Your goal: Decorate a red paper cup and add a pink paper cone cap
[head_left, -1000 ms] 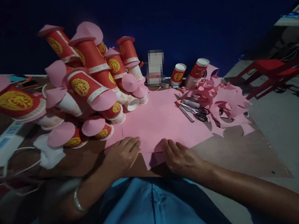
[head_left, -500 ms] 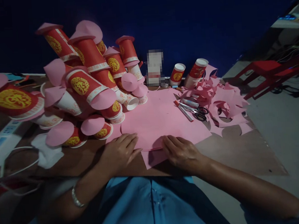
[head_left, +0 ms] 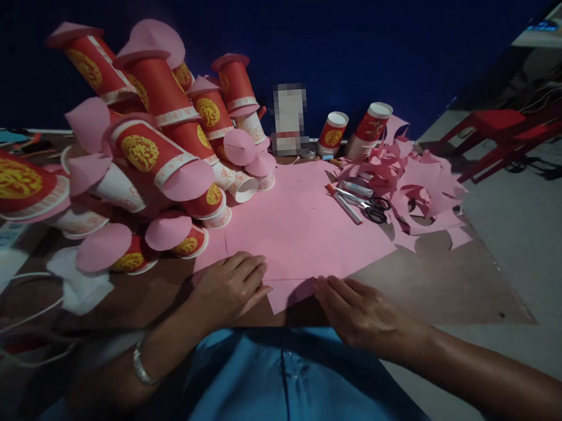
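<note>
Large pink paper sheets (head_left: 296, 228) lie in layers on the brown table, their near edges overlapping by the table's front edge. My left hand (head_left: 233, 284) rests at the near left edge of the sheets, its fingers over the paper and the thumb lower, apart from them. At the near right edge, my right hand (head_left: 350, 308) has its fingers and thumb pressed together on the paper's edge. A red-capped marker (head_left: 345, 205) and black-handled scissors (head_left: 372, 209) lie on the right part of the paper.
Stacked red cups (head_left: 157, 91) with pink paper cones fill the left side. Cut pink scraps (head_left: 419, 188) are heaped at the right. Two red cups (head_left: 333, 134) stand at the back. White cables (head_left: 23, 318) lie at the near left; a red stool (head_left: 487, 129) stands beyond.
My right hand has moved slightly right and toward my body. The raised near edge of the paper now lies flatter. The view has shifted a little.
</note>
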A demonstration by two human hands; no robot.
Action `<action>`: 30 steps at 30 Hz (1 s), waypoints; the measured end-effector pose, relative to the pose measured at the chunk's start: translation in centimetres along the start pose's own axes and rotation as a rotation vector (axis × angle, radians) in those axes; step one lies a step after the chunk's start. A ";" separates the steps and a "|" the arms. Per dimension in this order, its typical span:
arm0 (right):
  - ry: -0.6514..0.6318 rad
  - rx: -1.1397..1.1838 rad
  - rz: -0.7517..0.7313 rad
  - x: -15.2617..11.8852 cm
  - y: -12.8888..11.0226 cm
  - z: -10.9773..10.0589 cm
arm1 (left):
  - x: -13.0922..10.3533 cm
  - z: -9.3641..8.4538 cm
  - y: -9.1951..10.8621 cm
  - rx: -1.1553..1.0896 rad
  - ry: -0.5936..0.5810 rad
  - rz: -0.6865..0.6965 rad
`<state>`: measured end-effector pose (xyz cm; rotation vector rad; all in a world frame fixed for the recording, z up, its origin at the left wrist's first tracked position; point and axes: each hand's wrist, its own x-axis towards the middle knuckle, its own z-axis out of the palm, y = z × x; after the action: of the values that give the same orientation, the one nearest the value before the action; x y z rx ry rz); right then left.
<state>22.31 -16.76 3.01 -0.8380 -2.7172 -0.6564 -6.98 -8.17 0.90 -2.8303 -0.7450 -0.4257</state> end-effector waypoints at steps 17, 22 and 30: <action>0.063 -0.134 0.019 1.2 -0.3 1.9 | 0.6 -0.1 0.1 0.006 -0.195 -0.062; 0.101 -0.112 0.011 0.8 -0.2 2.4 | 0.6 0.0 0.0 0.032 -0.180 -0.057; 0.092 -0.110 0.083 -1.2 0.0 0.7 | 0.4 0.3 0.1 0.080 -0.217 -0.085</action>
<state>23.24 -17.00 2.03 -0.9165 -2.5699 -0.8124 -6.54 -8.02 0.71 -2.8054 -0.9034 -0.0981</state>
